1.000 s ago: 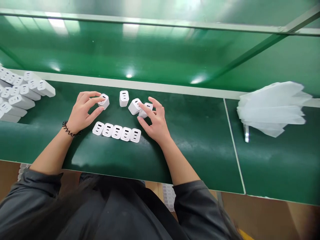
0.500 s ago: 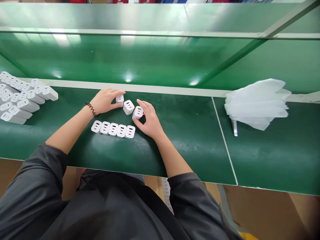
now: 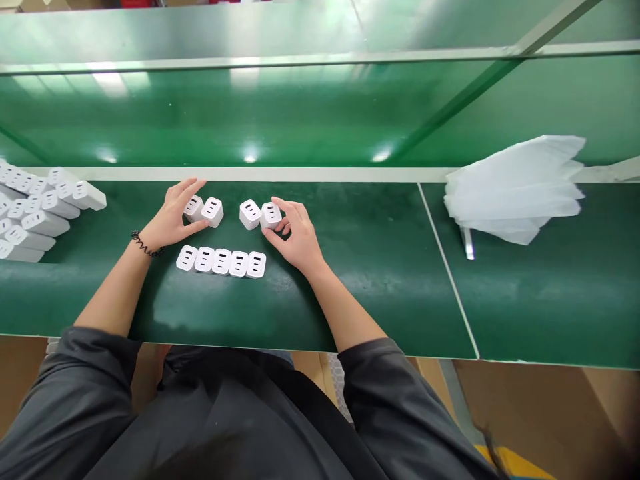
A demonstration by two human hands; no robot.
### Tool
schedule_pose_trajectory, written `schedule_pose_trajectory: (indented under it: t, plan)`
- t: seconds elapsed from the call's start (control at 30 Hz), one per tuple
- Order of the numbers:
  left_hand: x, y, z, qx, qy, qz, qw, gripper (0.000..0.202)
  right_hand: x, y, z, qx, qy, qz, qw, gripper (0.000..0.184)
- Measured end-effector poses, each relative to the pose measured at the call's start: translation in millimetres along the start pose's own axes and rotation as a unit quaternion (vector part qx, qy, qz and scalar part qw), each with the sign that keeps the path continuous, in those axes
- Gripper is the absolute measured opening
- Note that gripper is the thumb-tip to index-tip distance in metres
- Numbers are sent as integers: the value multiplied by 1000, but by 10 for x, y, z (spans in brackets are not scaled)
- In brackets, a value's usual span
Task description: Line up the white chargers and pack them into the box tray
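My left hand [image 3: 173, 217] curves its thumb and fingers around two white USB chargers, one partly behind the fingers [image 3: 193, 209] and one by the thumb tip [image 3: 213, 212]. To the right, my right hand [image 3: 297, 239] grips another white USB charger [image 3: 271, 216] between thumb and fingers. A further charger [image 3: 250, 215] stands against that one, on its left side. Nearer to me, a straight row of several white USB chargers [image 3: 221, 261] stands with the port faces up, side by side. All rest on the green work surface [image 3: 370, 280].
Many more white chargers [image 3: 45, 213] lie stacked at the far left. On the right is a fanned pile of thin white translucent sheets or bags [image 3: 515, 190], with a small shiny metal piece [image 3: 467, 244] sticking out below. A green panel [image 3: 310, 120] rises behind the bench.
My left hand has moved left, and two chargers now show at it where one showed before. The right hand's charger now touches its neighbour. The view has shifted slightly.
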State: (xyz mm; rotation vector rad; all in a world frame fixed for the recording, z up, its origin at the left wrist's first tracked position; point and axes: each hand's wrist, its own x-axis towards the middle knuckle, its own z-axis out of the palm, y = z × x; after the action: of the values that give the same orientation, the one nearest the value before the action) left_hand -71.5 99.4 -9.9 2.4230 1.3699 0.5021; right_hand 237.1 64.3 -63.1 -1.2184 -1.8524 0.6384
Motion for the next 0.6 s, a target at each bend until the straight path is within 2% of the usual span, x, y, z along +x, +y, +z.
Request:
schedule_pose_trajectory:
  t: [0.13, 0.23, 0.3, 0.4, 0.43, 0.5, 0.6]
  plan:
    - [26, 62, 142, -18, -4, 8, 1000, 63, -12, -48, 8, 40, -63, -44, 996, 66]
    - [37, 118, 182, -52, -7, 7, 999, 65, -10, -83, -6, 50, -91, -61, 993, 65]
    - [23, 107, 194, -88, -10, -4, 996, 68, -1, -109, -53, 53, -80, -62, 993, 57]
    - [-13, 39, 199, -146, 3, -32, 989, 70, 16, -172, -185, 56, -36, -72, 995, 35]
    - [-24, 18, 195, -156, 14, -39, 987, 70, 19, -198, -236, 64, -43, -86, 993, 30]
    - [-40, -1, 176, -160, 38, -45, 985, 70, 16, -250, -317, 86, -104, -116, 984, 34]
    - [-51, 33, 127, -144, 64, -43, 987, 66, -10, -307, -350, 98, -226, -128, 961, 52]
